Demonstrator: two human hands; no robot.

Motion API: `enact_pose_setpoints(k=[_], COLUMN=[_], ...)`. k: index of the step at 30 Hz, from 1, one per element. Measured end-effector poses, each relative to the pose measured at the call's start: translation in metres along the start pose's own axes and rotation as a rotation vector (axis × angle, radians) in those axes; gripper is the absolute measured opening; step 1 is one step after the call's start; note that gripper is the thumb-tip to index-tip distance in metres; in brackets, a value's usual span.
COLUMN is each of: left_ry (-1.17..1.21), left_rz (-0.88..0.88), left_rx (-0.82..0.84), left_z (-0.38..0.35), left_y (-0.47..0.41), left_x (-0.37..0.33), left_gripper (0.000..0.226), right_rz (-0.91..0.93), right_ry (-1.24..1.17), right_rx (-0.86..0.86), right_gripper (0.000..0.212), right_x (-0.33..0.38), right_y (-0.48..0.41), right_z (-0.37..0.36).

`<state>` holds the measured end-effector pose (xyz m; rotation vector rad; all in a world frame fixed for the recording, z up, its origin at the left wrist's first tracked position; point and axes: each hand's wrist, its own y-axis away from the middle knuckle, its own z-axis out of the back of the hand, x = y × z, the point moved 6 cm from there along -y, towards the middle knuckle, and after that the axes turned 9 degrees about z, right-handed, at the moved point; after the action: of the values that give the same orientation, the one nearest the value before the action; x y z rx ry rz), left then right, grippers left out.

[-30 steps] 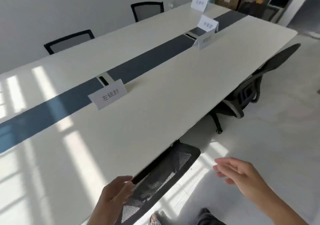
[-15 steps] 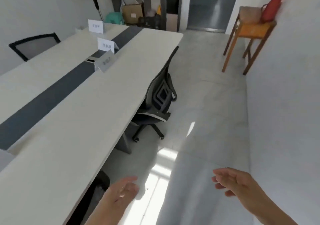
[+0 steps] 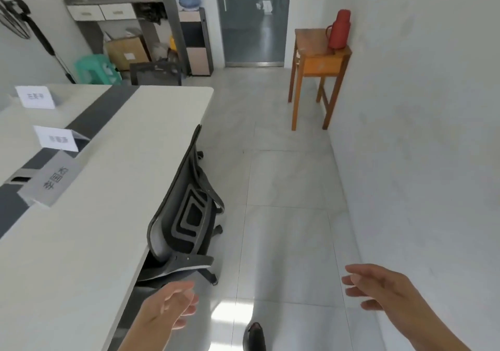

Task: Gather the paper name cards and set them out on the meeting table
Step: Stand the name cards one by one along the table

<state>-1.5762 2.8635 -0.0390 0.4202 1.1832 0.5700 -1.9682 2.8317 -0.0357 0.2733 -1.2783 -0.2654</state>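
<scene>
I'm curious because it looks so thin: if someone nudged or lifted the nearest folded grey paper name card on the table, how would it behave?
The folded grey paper name card is probably very light; it looks like thin sheet. A nudge would likely slide or topple it, since it only rests on the smooth white table. A firm pinch could crease it.

Three paper name cards (image 3: 50, 185) stand on the surface (image 3: 113, 177). Two office chairs (image 3: 186, 215), one wooden side table (image 3: 322, 64), one red thermos (image 3: 339, 30), two bare hands (image 3: 170, 307).
</scene>
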Motion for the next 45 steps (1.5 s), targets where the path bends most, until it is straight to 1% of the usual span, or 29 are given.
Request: enact_pose_setpoints(k=[4, 8, 10, 13, 15, 16, 18, 22, 25, 29, 32, 35, 38, 41, 45], left_ry=[-0.031, -0.092, -0.106, -0.117, -0.119, -0.117, -0.111, -0.059, 0.008, 0.088, 0.114, 0.141, 0.139, 0.149, 0.151], left_rz=[-0.116, -0.183, -0.176, -0.113, -0.072, -0.067, -0.068, -0.129, -0.123, -0.026, 0.037, 0.06, 0.019, -0.043, -0.091], left_rx=[0.054, 0.158, 0.184, 0.196, 0.185, 0.171, 0.13, 0.056, -0.013, -0.068, -0.104, -0.136, -0.143, -0.164, -0.115], left_z=[-0.003, -0.025, -0.037, -0.055, -0.065, -0.069, -0.074, -0.077, -0.072, -0.065, -0.051, -0.025, 0.006, 0.031, 0.045], left_y=[-0.08, -0.153, -0.19, -0.253, -0.293, -0.312, -0.347, -0.403, -0.444, -0.514, -0.578, -0.653, -0.721, -0.784, -0.857], left_x=[-0.109, -0.194, -0.224, -0.256, -0.278, -0.292, -0.325, -0.406, -0.446, -0.471, -0.488, -0.523, -0.587, -0.66, -0.739], left_gripper=[0.018, 0.018, 0.019, 0.018, 0.018, 0.019, 0.02, 0.02, 0.019, 0.018, 0.018, 0.018, 0.018, 0.017, 0.014], right_rz=[0.031, 0.008, -0.028, -0.054, -0.042, -0.039, -0.035, 0.0, 0.048, 0.099, 0.083, 0.049, 0.034, 0.069, 0.095], right_ry=[-0.042, -0.065, -0.063, -0.083, -0.088, -0.094, -0.091, -0.026, -0.007, 0.008, 0.036, 0.058, 0.063, 0.054, 0.036], right_rx=[-0.082, -0.153, -0.167, -0.156, -0.153, -0.153, -0.159, -0.092, 0.014, 0.119, 0.164, 0.165, 0.181, 0.159, 0.123], right_gripper=[0.017, 0.018, 0.018, 0.018, 0.043, 0.041, 0.014, 0.016, 0.015, 0.015, 0.015, 0.015, 0.015, 0.015, 0.016], right_x=[0.05, 0.071, 0.072, 0.086, 0.099, 0.105, 0.121, 0.167, 0.217, 0.267, 0.284, 0.303, 0.343, 0.392, 0.434], right_y=[-0.069, -0.133, -0.17, -0.234, -0.286, -0.314, -0.375, -0.492, -0.577, -0.687, -0.765, -0.844, -0.914, -0.982, -1.069], right_z=[0.02, 0.041, 0.051, 0.067, 0.085, 0.094, 0.115, 0.134, 0.127, 0.106, 0.087, 0.069, 0.054, 0.048, 0.039])
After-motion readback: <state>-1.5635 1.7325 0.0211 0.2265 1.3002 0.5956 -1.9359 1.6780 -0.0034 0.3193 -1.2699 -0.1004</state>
